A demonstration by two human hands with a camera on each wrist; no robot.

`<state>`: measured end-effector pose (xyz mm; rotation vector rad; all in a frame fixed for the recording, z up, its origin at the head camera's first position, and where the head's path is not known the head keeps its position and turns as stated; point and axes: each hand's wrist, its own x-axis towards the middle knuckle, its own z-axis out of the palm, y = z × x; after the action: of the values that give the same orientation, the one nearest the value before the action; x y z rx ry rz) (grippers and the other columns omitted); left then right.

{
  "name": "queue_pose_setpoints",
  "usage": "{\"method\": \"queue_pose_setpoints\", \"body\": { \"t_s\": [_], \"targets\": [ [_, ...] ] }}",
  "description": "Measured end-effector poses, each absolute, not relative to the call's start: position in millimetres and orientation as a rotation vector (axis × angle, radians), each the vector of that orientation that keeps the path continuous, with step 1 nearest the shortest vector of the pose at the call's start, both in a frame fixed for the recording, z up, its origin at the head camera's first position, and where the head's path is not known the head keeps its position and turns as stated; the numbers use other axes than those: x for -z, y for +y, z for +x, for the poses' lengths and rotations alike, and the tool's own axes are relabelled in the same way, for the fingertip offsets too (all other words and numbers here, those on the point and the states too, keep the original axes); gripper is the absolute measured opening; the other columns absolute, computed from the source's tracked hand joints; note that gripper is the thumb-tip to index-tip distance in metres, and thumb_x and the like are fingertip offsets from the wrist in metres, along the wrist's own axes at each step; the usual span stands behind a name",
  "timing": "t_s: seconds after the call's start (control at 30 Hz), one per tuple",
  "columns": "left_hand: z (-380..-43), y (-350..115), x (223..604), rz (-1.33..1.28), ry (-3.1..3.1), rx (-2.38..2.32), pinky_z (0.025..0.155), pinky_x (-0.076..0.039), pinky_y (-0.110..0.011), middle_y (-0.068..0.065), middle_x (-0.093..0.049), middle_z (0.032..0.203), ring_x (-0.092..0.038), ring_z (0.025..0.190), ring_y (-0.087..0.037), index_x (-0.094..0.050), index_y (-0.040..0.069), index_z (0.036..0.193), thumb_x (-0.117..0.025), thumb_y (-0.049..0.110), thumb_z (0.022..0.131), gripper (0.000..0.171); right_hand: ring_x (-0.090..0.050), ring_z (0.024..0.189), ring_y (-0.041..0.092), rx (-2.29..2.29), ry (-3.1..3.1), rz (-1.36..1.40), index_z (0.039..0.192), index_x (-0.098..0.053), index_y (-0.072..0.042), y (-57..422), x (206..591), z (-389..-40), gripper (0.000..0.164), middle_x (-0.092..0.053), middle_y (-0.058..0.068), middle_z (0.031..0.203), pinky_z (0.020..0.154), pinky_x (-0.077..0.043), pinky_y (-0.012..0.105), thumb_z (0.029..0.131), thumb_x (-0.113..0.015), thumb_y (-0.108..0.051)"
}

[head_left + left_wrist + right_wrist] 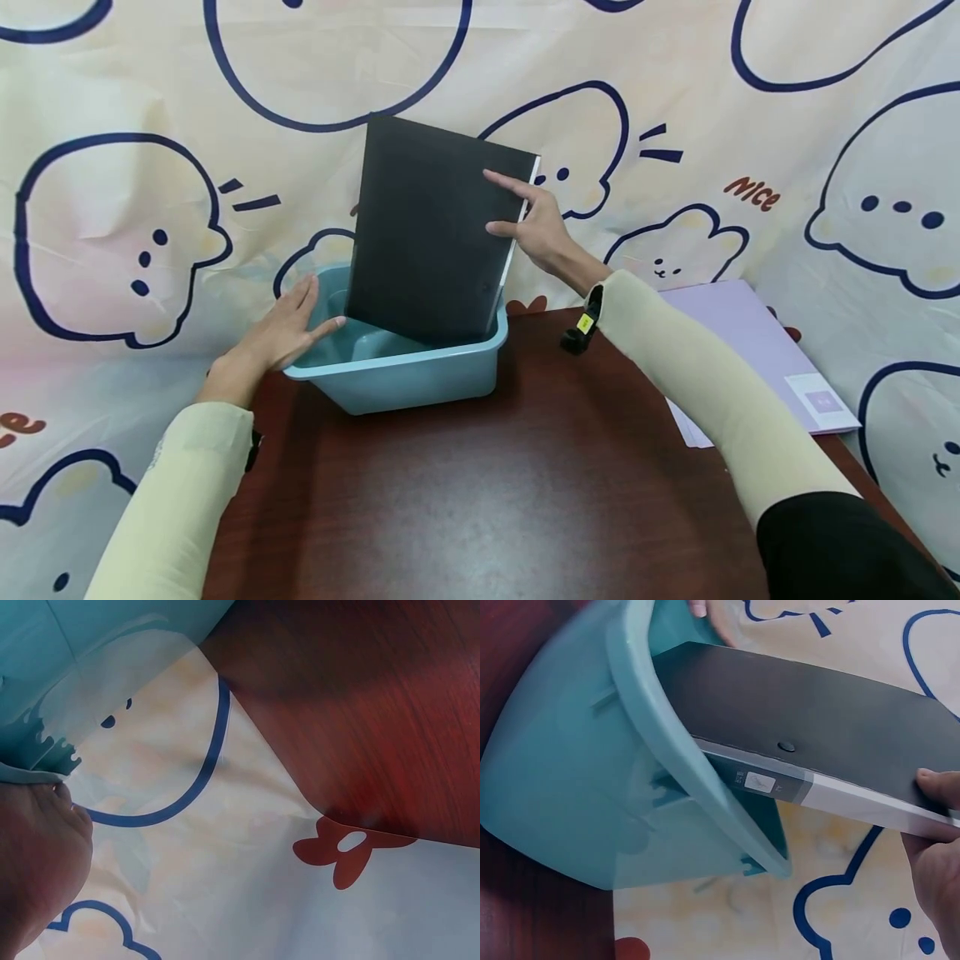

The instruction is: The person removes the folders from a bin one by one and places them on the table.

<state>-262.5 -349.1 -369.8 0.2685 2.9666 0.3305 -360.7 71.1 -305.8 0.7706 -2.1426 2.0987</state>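
Observation:
A black file folder point(435, 233) with a pale spine stands tilted in a light blue plastic basin point(420, 379), its lower end inside. My right hand point(543, 229) holds the folder by its spine edge, thumb and index finger on the dark cover; the other fingers are hidden behind it. In the right wrist view, a label point(760, 782) shows on the spine near the basin's rim. My left hand point(281, 329) grips the basin's left rim, its thumb reaching over the inside. The left wrist view shows only part of that hand point(49, 855) against the rim.
A lilac folder point(738, 333) with a white label lies on the brown table point(480, 500) at the right, partly behind my right forearm. A cartoon-printed cloth point(315, 183) hangs behind the table and at both sides. The basin stands near the table's back left edge.

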Motion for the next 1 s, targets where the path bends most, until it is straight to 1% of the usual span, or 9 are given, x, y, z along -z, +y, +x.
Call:
{"method": "queue_pose_setpoints", "body": {
  "t_s": [0.07,0.27,0.4,0.53,0.7,0.83,1.0],
  "targets": [
    [-262.5,-348.9,370.1,0.268,2.969,-0.33,0.124,-0.005,-0.074,-0.02,0.015,0.176,0.002,0.161,-0.051,0.012,0.006,0.167,-0.038,0.072,0.104,0.104,-0.044,0.152,0.022,-2.162,-2.09,0.754,0.153,-0.059,-0.017,75.2,302.7,-360.7,0.074,-0.044,0.001,0.166,0.117,-0.047,0.038,0.089,-0.075,0.017],
    [-263.8,-348.6,368.3,0.289,2.972,-0.304,0.127,-0.004,-0.07,-0.022,0.015,0.175,0.004,0.161,-0.049,0.013,0.002,0.166,-0.038,0.069,0.106,0.104,-0.039,0.155,0.021,-2.295,-1.951,0.692,0.153,-0.059,-0.015,88.0,291.1,-361.7,0.076,-0.039,0.001,0.168,0.12,-0.043,0.039,0.087,-0.075,0.019],
    [-264.4,-348.3,367.7,0.287,2.968,-0.289,0.126,-0.005,-0.071,-0.023,0.016,0.175,0.004,0.161,-0.049,0.015,0.002,0.165,-0.037,0.069,0.106,0.104,-0.038,0.155,0.02,-2.34,-1.895,0.666,0.154,-0.057,-0.014,97.2,286.0,-360.6,0.078,-0.037,0.002,0.169,0.12,-0.043,0.039,0.087,-0.074,0.021],
    [-263.7,-346.9,368.4,0.263,2.964,-0.292,0.125,-0.007,-0.073,-0.022,0.017,0.175,0.003,0.161,-0.05,0.015,0.003,0.165,-0.037,0.07,0.106,0.104,-0.038,0.154,0.02,-2.373,-1.858,0.637,0.155,-0.057,-0.015,106.1,283.0,-359.2,0.078,-0.036,0.002,0.169,0.12,-0.043,0.039,0.087,-0.073,0.021],
    [-262.3,-343.4,369.1,0.237,2.954,-0.335,0.123,-0.006,-0.075,-0.02,0.02,0.175,0.005,0.161,-0.05,0.018,0.005,0.165,-0.036,0.07,0.106,0.103,-0.04,0.151,0.023,-2.451,-1.77,0.624,0.154,-0.057,-0.017,118.7,276.2,-356.5,0.079,-0.034,0.001,0.168,0.12,-0.043,0.042,0.087,-0.073,0.021],
    [-262.3,-343.4,370.1,0.231,2.943,-0.371,0.122,-0.005,-0.078,-0.018,0.022,0.174,0.008,0.161,-0.049,0.02,0.007,0.165,-0.037,0.069,0.106,0.103,-0.041,0.15,0.026,-2.488,-1.705,0.625,0.154,-0.058,-0.016,131.8,268.7,-353.2,0.078,-0.035,0.001,0.166,0.119,-0.044,0.045,0.087,-0.073,0.022],
    [-263.0,-345.3,369.7,0.26,2.943,-0.382,0.122,-0.005,-0.077,-0.018,0.022,0.174,0.009,0.161,-0.048,0.019,0.008,0.165,-0.038,0.068,0.106,0.102,-0.045,0.148,0.028,-2.554,-1.63,0.605,0.153,-0.059,-0.016,149.7,259.1,-349.9,0.079,-0.039,0.001,0.164,0.114,-0.048,0.045,0.086,-0.071,0.024]
  ]
}}
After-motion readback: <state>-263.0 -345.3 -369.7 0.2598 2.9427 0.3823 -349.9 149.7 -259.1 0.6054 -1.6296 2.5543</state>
